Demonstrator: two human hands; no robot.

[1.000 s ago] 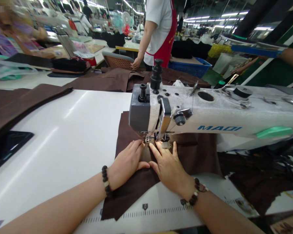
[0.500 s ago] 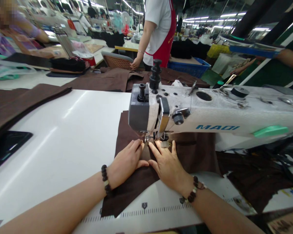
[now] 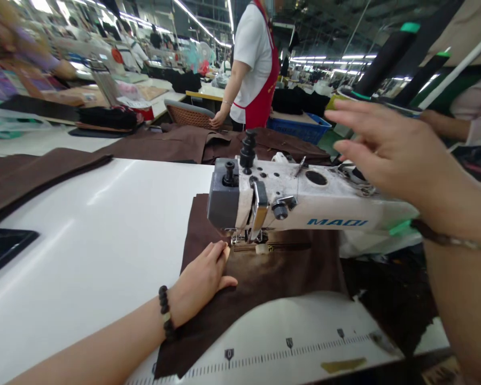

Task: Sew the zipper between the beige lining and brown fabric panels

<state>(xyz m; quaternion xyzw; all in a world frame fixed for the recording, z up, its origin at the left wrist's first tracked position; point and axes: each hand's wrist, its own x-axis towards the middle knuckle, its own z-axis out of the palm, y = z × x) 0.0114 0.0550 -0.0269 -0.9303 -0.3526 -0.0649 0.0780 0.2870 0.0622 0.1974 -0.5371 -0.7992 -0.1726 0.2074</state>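
Note:
My left hand (image 3: 200, 280) rests on a dark brown piece of fabric (image 3: 264, 283), fingers stretched toward the sewing machine's presser foot (image 3: 246, 237) and thumb spread apart. The fabric runs under the head of the white sewing machine (image 3: 296, 211). Beside the foot, a dark zipper-like strip (image 3: 291, 246) with a small metal piece lies across the fabric. My right hand (image 3: 401, 152) is raised above the right part of the machine arm, below the thread cones. Its fingers are extended, and nothing shows in it.
Stacked brown fabric (image 3: 36, 171) lies at the left, and more brown pieces (image 3: 176, 140) are behind the machine. A ruler scale (image 3: 260, 350) marks the table's front edge. A person in a red apron (image 3: 252, 69) stands beyond, near a blue crate (image 3: 300, 128). Thread cones (image 3: 388, 59) stand at the right.
My right hand has left the fabric beside the presser foot and risen up and to the right, over the machine arm. My left hand stays on the fabric. The camera view has shifted slightly.

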